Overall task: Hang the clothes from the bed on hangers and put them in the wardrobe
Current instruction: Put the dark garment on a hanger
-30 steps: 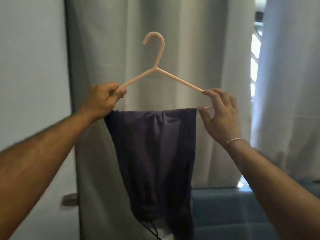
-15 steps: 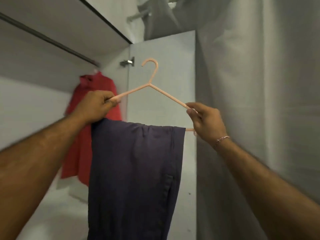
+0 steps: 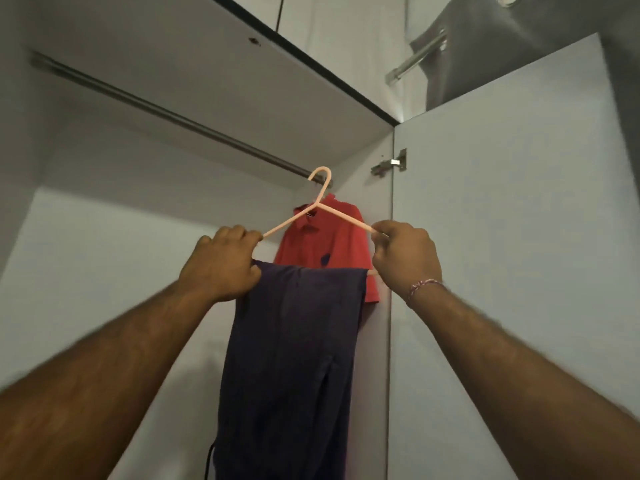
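Trousers (image 3: 287, 358), dark navy, hang folded over the bottom bar of a pale pink hanger (image 3: 322, 199), held up inside the open wardrobe (image 3: 104, 271). Fingers (image 3: 225, 237) of the left hand (image 3: 221, 265) are curled tight round the hanger's left shoulder end, where the cloth's upper corner meets the bar; the right hand (image 3: 405, 258) pinches the right shoulder end, its curled fingers closed on the thin arm just past the cloth's edge. A thread bracelet (image 3: 420, 287) sits on the right wrist. The hanger's hook stands just in front of the right end of the metal rail (image 3: 166, 114); whether it touches the rail cannot be told. Right behind the hanger, a red shirt (image 3: 329, 251) hangs at the rail's right end, close against the wardrobe's side wall. Leftward the rail runs bare along the compartment, beneath the top shelf panel (image 3: 207, 64). The open door (image 3: 502, 271) stands to the right, its hinge (image 3: 391, 166) near the hook's height. Above the door a grey curtain (image 3: 502, 46) hangs on its own rod.
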Tool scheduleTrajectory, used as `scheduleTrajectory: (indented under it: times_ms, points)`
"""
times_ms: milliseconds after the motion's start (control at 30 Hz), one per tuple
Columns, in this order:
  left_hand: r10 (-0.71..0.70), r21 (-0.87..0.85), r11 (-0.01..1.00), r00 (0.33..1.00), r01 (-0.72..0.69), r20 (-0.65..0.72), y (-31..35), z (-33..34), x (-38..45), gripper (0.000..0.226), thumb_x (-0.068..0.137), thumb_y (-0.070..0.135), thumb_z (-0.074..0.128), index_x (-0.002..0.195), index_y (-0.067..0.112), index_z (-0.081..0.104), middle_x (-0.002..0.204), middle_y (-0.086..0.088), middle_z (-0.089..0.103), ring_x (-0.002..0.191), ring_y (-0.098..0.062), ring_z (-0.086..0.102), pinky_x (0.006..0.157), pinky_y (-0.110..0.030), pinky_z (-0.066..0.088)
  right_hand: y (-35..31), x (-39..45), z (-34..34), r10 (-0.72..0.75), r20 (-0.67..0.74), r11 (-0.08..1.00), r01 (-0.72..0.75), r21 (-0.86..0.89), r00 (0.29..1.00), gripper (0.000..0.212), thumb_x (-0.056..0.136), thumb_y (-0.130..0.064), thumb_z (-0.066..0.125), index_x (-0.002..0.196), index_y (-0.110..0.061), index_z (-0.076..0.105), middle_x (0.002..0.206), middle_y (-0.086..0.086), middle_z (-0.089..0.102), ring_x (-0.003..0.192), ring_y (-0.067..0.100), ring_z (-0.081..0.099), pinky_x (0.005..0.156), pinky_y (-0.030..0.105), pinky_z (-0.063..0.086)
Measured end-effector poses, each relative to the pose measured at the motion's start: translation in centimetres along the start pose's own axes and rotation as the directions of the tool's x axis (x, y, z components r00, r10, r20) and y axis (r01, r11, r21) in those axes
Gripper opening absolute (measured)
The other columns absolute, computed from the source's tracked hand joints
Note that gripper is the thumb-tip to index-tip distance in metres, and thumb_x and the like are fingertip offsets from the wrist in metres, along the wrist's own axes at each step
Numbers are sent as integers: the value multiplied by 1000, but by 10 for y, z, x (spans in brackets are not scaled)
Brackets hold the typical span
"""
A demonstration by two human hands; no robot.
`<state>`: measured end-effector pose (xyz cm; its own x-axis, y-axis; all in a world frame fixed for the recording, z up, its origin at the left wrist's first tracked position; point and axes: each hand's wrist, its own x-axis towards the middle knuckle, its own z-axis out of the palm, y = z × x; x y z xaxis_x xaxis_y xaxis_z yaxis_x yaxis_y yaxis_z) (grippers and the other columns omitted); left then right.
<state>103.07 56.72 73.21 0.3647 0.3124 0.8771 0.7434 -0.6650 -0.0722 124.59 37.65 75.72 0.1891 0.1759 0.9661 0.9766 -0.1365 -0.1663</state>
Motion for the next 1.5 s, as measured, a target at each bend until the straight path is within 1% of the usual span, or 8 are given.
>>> scheduleTrajectory:
  times_ms: [100, 333, 500, 700, 1067, 1300, 1400, 1500]
  points:
    - [59, 56, 997, 998, -61, 34, -10, 20, 18, 57, 91, 43, 57, 145, 27, 45, 140, -2, 54, 129, -25, 51, 105, -49, 46, -11, 26, 39, 14, -25, 999, -15, -28, 1000, 22, 99, -24, 56, 107, -23, 76, 91, 10, 74, 84, 36, 68, 75, 39, 57]
    - [153, 67, 986, 988, -155, 35, -39, 82, 81, 55, 91, 45, 56, 142, 25, 47, 133, -4, 56, 123, -27, 54, 102, -49, 45, -29, 91, 127, 73, -88, 989, -84, -121, 993, 19, 94, -17, 57, 102, -17, 75, 86, 11, 66, 77, 34, 60, 69, 30, 42]
    - [217, 16, 976, 975, -217, -40, -66, 131, 130, 56, 90, 43, 53, 142, 23, 46, 132, -4, 56, 123, -26, 54, 100, -48, 44, -37, 148, 182, 75, -158, 967, -110, -228, 985, 18, 94, -16, 57, 106, -16, 71, 99, 14, 68, 85, 36, 61, 71, 33, 44]
    - [274, -9, 961, 956, -276, -108, -90, 173, 164, 50, 92, 43, 51, 139, 25, 49, 130, -1, 57, 120, -22, 54, 101, -46, 46, -31, 193, 219, 81, -215, 944, -144, -297, 973, 18, 92, -12, 59, 107, -15, 70, 92, 11, 61, 81, 33, 56, 72, 35, 49]
    - [302, -69, 949, 949, -309, -94, -103, 230, 179, 50, 94, 44, 49, 141, 26, 49, 134, -1, 57, 122, -22, 54, 103, -46, 46, -15, 218, 251, 41, -109, 854, -91, -512, 993, 19, 97, -19, 56, 105, -16, 73, 87, 10, 64, 73, 31, 56, 72, 33, 46]
    - [329, -152, 929, 941, -336, -74, -79, 251, 167, 51, 93, 42, 51, 141, 26, 46, 132, 0, 56, 121, -21, 54, 102, -45, 45, -1, 214, 237, -34, 9, 631, 29, -775, 999, 30, 104, -20, 42, 119, -14, 67, 112, 18, 67, 102, 42, 66, 77, 40, 45]
    - [336, -207, 911, 933, -357, -131, -61, 261, 158, 58, 93, 42, 51, 148, 26, 39, 135, 0, 54, 123, -22, 52, 102, -46, 44, 13, 207, 234, 11, 24, 675, 10, -738, 1000, 29, 99, -17, 45, 124, -13, 60, 114, 20, 63, 103, 44, 63, 80, 42, 47]
    - [320, -300, 878, 923, -374, -213, -34, 274, 144, 70, 93, 47, 50, 157, 24, 31, 147, 1, 49, 131, -23, 50, 103, -47, 45, 44, 176, 232, 27, -25, 828, -37, -560, 999, 47, 95, -20, 50, 140, -9, 46, 129, 24, 51, 110, 50, 58, 91, 50, 48]
